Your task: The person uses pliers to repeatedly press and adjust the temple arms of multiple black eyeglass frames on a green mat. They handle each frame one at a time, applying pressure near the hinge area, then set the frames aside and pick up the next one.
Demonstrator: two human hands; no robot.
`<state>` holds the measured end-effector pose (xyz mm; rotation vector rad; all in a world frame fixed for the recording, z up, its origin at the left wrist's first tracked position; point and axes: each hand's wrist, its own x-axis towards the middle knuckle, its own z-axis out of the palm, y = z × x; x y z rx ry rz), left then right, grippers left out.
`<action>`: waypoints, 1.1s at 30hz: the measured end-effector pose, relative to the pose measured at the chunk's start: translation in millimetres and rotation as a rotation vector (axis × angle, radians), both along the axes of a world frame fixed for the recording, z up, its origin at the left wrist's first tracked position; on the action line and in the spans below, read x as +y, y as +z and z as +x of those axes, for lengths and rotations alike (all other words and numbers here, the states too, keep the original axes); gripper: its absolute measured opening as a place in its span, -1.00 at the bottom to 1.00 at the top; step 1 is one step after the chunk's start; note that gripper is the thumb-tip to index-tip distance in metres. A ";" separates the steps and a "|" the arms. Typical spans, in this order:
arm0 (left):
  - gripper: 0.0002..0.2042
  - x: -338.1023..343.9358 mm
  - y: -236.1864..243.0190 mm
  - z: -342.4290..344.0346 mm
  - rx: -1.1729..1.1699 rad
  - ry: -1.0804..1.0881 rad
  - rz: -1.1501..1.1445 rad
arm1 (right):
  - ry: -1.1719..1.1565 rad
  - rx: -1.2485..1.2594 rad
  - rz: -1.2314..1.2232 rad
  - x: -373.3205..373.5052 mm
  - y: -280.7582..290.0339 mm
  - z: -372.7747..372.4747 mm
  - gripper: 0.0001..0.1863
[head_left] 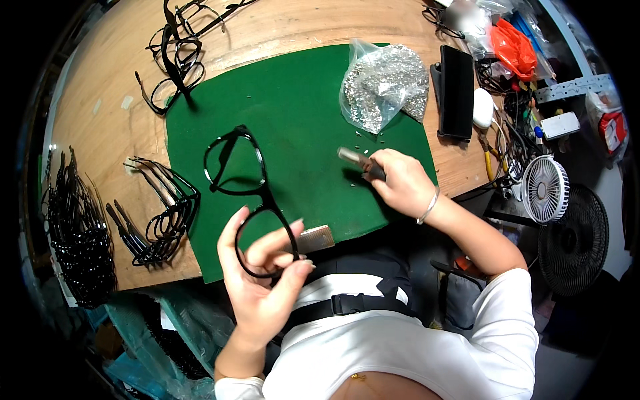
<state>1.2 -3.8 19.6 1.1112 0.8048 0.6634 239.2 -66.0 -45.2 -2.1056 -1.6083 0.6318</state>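
Note:
My left hand [263, 290] grips the lower rim of a black eyeglass frame [268, 199], with thumb and fingers around it. The frame is held up over the green mat [293, 100], its other rim pointing away from me. In my right hand [403, 183] is a small tool [360, 161] with a silvery flat end and a dark handle; its exact kind is blurred. The fingers are closed round the handle, just above the mat. Beyond this hand lies a clear plastic bag [380, 90] full of small silvery metal pieces, with a few loose ones near it.
A metal plate [316, 239] sits at the mat's near edge. Black eyeglass frames stand in a row [167, 213] and a heap [80, 233] on the left; more frames [177, 60] lie far left. To the right are a black phone [456, 93], cables, pliers [490, 157] and a white fan [545, 189].

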 end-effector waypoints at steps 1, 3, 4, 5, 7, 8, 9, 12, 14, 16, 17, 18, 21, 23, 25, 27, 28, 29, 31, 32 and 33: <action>-0.22 -2.5 0.2 -0.1 0.012 0.013 0.039 | 0.025 -0.089 0.023 -0.9 1.5 -3.9 -0.84; -0.20 -0.3 -8.4 -4.2 -0.073 0.021 0.117 | 0.044 -0.075 -0.006 1.7 2.4 -4.2 -0.83; -0.13 -0.4 -10.3 -6.1 -0.090 0.001 0.089 | 0.070 -0.107 -0.018 2.6 0.4 -4.2 -0.83; -0.12 -3.3 -13.4 -4.1 -0.133 -0.019 0.102 | 0.096 -0.139 -0.029 3.7 -1.9 -4.1 -0.83; -0.08 -3.9 -15.8 0.8 -0.228 -0.065 0.144 | 0.096 -0.130 -0.040 7.1 0.8 -6.9 -0.83; -0.06 -1.4 -12.6 2.5 -0.174 -0.117 0.153 | 0.072 -0.084 -0.049 6.4 3.9 -8.1 -0.83; -0.09 -0.2 -15.7 4.5 -0.183 -0.137 0.197 | 0.051 -0.040 -0.059 6.1 7.8 -9.3 -0.84; -0.15 -2.8 -17.5 11.9 -0.097 -0.158 0.299 | 0.052 0.317 -0.032 1.5 53.0 -30.1 -0.85; -0.13 -8.0 -18.8 17.7 0.019 -0.094 0.399 | 0.058 0.532 0.044 -0.8 69.4 -50.0 -0.85; -0.12 -12.3 -17.3 22.1 0.048 -0.032 0.439 | 0.055 0.644 0.143 1.2 72.3 -63.2 -0.85; -0.12 -14.1 -15.7 23.2 0.068 -0.013 0.454 | 0.029 0.674 0.145 0.8 70.2 -67.1 -0.85; -0.13 -16.9 -16.2 24.4 0.088 0.015 0.461 | 0.004 0.715 0.144 -1.9 63.6 -69.0 -0.85; -0.15 -17.1 -16.8 26.8 0.106 0.027 0.495 | -0.146 1.047 0.137 -4.2 57.8 -77.3 -0.83; -0.15 -14.8 -17.7 26.0 0.120 0.003 0.511 | -0.215 1.253 0.063 -2.6 59.7 -78.2 -0.81; -0.16 -10.4 -20.1 21.8 0.148 -0.068 0.548 | -0.223 1.369 -0.080 2.0 65.5 -71.3 -0.80; -0.17 -5.0 -17.8 19.2 0.068 -0.142 0.442 | -0.145 1.367 -0.268 3.7 59.1 -64.6 -0.79; -0.17 -1.5 -16.2 18.7 0.056 -0.175 0.407 | -0.119 1.313 -0.279 4.4 60.6 -62.4 -0.79; -0.17 2.0 -14.7 18.4 0.043 -0.207 0.373 | -0.092 1.259 -0.290 5.0 63.5 -61.4 -0.80; -0.17 4.0 -11.0 17.2 -0.006 -0.235 0.277 | -0.051 1.300 -0.297 8.8 69.6 -61.0 -0.80; -0.18 3.3 -9.5 16.8 -0.043 -0.234 0.213 | -0.029 1.320 -0.300 10.3 72.4 -61.2 -0.80; -0.18 3.6 -6.7 16.9 -0.081 -0.234 0.154 | -0.026 1.361 -0.295 11.3 75.9 -62.0 -0.80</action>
